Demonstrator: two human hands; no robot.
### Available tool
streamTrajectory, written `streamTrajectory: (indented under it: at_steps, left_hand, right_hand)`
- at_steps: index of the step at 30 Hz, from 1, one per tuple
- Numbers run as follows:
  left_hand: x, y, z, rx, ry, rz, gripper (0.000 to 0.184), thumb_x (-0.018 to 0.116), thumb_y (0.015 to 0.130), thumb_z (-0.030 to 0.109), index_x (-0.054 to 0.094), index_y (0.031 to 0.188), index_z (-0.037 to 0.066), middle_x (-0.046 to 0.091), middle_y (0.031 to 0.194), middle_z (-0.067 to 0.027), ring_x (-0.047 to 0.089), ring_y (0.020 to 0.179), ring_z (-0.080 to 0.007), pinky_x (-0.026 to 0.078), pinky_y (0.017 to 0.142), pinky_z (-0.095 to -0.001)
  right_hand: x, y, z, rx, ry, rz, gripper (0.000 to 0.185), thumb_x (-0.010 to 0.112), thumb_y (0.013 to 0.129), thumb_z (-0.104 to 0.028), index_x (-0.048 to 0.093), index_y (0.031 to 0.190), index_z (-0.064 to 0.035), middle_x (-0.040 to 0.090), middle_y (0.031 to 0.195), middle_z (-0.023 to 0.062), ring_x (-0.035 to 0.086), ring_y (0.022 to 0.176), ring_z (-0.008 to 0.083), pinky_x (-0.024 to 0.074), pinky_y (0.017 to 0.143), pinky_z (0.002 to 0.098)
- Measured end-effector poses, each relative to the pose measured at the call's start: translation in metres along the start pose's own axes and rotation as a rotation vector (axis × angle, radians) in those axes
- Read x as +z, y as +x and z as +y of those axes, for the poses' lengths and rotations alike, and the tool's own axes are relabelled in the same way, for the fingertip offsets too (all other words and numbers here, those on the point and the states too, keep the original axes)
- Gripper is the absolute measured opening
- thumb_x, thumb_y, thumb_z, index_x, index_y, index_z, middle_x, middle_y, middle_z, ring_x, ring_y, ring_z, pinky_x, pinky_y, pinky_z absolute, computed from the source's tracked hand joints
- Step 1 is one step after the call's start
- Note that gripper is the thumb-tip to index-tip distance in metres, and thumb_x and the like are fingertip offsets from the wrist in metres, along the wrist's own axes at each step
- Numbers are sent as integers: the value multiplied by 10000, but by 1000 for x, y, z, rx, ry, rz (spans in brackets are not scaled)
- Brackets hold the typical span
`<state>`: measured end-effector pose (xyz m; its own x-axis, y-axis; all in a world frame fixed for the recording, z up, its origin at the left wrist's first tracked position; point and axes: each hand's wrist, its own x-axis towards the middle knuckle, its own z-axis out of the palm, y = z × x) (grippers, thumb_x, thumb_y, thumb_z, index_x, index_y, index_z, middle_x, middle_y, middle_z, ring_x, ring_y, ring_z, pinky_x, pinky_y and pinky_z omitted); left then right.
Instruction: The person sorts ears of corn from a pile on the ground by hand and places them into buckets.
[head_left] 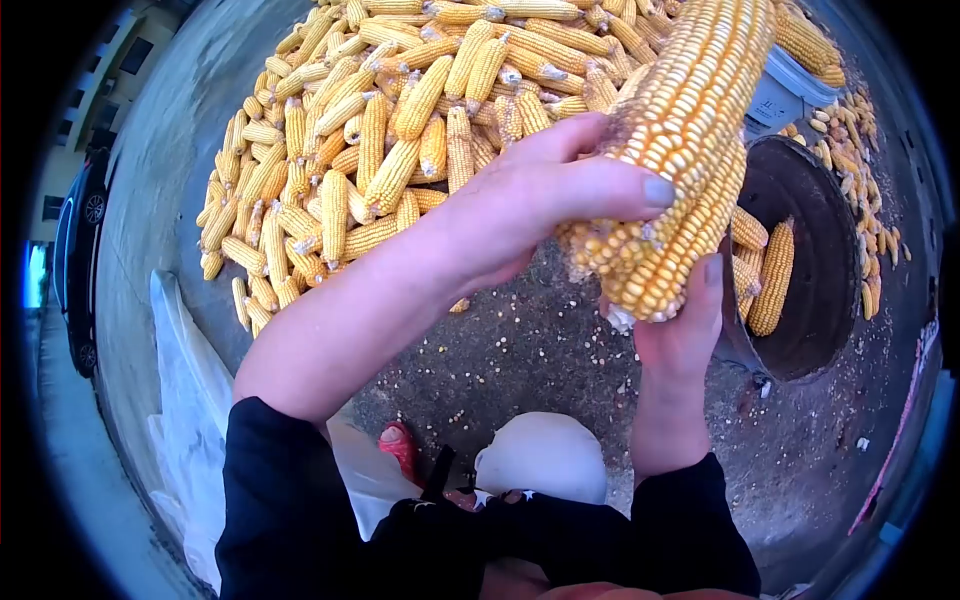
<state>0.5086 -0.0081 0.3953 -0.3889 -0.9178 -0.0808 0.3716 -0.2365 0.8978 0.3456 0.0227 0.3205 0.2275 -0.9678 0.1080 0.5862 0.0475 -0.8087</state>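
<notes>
Several yellow corn cobs (690, 130) are bunched together close to the camera, at the upper right of the middle. My left hand (540, 195) is closed round the bunch from the left, its thumb lying across the kernels. From below, my right hand (680, 330) grips the lower end of the same cobs, with its thumb on the right side. The far fingers of both hands are partly hidden behind the cobs. Just right of the hands stands a dark round bucket (820, 330) with a few cobs (773, 280) inside.
A large pile of corn cobs (345, 210) spreads over the ground ahead and left. A white-blue bucket (780, 100) stands behind the dark one, with more cobs (872, 200) to its right. White sheeting (195, 400) lies left; a rounded white object (545, 460) is near my body.
</notes>
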Motion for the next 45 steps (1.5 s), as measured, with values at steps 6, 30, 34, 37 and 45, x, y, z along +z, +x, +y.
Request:
streamTrajectory:
  at_steps: [6,30,34,37,45]
  left_hand:
    - [82,113,-2,83,210,-354,529,717,703,366,621,1002,-60,660,886,-147,650,777,-209,523,690,-294]
    - [-229,-59,-271,-456,1999,112,431,718,707,267,532,1044,73,544,978,-83,529,964,-245,415,849,-391]
    - [-213,-49,-263,-569,1989,-167,352,680,729,218,568,1033,82,574,1029,-90,536,1015,-245,398,872,-398]
    - [-202,-53,-239,-549,2003,-220,309,654,745,200,585,1024,88,585,1011,-81,544,1003,-240,400,864,-383]
    - [-232,-49,-209,-415,2020,-183,403,688,687,267,630,1039,81,472,1157,-124,427,1126,-270,362,915,-393]
  right_hand:
    - [-46,-9,-74,-146,449,-13,926,447,843,-657,154,1433,-7,365,1368,284,531,1118,427,570,725,395]
    - [-118,-1,182,782,88,282,343,638,827,-229,506,1073,-30,639,902,100,642,722,214,517,612,284]
    - [-129,6,214,461,-1161,147,431,654,773,-137,498,1168,-62,586,1082,141,611,931,252,501,778,377]
    - [-106,3,227,310,-1673,-662,534,665,719,-133,495,1223,-88,509,1221,116,465,1161,272,398,930,451]
    - [-90,-114,236,10,-1814,-809,435,581,823,-346,518,1181,-107,491,1219,129,396,1205,309,349,932,518]
